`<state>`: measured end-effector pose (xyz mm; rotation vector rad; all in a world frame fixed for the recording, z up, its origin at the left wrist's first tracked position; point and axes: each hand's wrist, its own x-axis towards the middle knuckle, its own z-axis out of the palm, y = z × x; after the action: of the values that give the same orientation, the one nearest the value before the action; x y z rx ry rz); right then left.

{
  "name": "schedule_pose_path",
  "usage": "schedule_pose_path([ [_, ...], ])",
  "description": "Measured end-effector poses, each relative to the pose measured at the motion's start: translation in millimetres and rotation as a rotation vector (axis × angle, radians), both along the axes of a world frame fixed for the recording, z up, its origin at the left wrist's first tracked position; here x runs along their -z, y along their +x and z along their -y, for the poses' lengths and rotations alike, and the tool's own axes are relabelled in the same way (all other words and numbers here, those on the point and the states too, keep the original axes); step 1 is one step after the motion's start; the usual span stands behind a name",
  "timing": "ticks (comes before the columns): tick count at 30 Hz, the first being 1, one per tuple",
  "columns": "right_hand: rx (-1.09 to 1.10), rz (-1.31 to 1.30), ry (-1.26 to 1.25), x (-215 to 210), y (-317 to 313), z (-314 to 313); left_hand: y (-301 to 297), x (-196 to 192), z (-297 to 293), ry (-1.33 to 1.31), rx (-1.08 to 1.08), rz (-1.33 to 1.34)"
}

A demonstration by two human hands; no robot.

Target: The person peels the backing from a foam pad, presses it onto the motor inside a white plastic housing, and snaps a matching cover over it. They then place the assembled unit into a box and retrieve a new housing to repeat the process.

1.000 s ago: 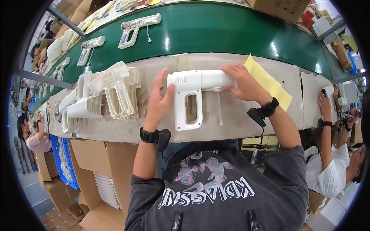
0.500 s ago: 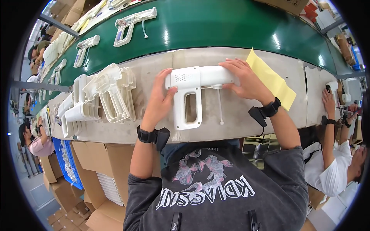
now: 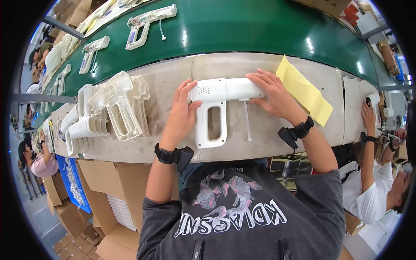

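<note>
A white gun-shaped plastic casing [image 3: 212,90] lies flat on the worktable in front of me, its barrel pointing right and its loop handle toward me. My left hand [image 3: 180,113] grips the rear end, with the thumb on the near side and the fingers on the far side. Around the front of the barrel, my right hand [image 3: 274,94] holds with fingers above and thumb below. A thin white tube [image 3: 248,121] with a small knob at its end hangs from the barrel's underside. To the left of my left hand stand several nested white casing halves [image 3: 123,106].
A yellow sheet [image 3: 305,93] lies right of my right hand. Beyond the grey worktable [image 3: 169,82] runs a green conveyor belt [image 3: 225,30] carrying open gun-shaped halves [image 3: 149,24]. Cardboard boxes [image 3: 102,177] and a blue crate [image 3: 71,182] stand lower left. A co-worker [image 3: 375,190] sits at right.
The casing has tilted slightly in my hands, and its underside edge shows less below the barrel. Both hands keep their hold. The halves on the belt have shifted a little left.
</note>
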<state>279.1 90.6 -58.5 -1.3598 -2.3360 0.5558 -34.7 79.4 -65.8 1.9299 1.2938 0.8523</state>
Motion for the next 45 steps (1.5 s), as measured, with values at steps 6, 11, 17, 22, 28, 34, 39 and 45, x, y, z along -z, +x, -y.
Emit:
schedule_pose_path([
  [6,-0.039,-0.049,-0.094,-1,9,-5,-3,-3,-4,-0.123,0.023,-0.012],
  [11,-0.027,-0.105,-0.226,-12,6,3,-7,-2,-10,-0.200,0.031,0.080],
  [17,0.021,-0.253,-0.212,-24,20,51,4,-29,5,-0.582,0.094,0.511],
  [22,0.192,-0.546,-0.169,-50,58,99,23,-44,17,-0.547,0.206,0.704],
  [28,0.828,-0.757,0.085,-57,185,122,14,-55,34,-0.484,0.137,0.628],
  [34,1.289,-0.973,0.224,37,366,155,6,-33,34,-0.582,0.091,0.599],
  [39,1.672,-0.813,0.236,71,388,134,-10,-30,37,-0.581,0.013,0.576],
  [45,1.733,0.025,0.111,77,464,163,-16,-4,34,-0.570,0.091,0.594],
])
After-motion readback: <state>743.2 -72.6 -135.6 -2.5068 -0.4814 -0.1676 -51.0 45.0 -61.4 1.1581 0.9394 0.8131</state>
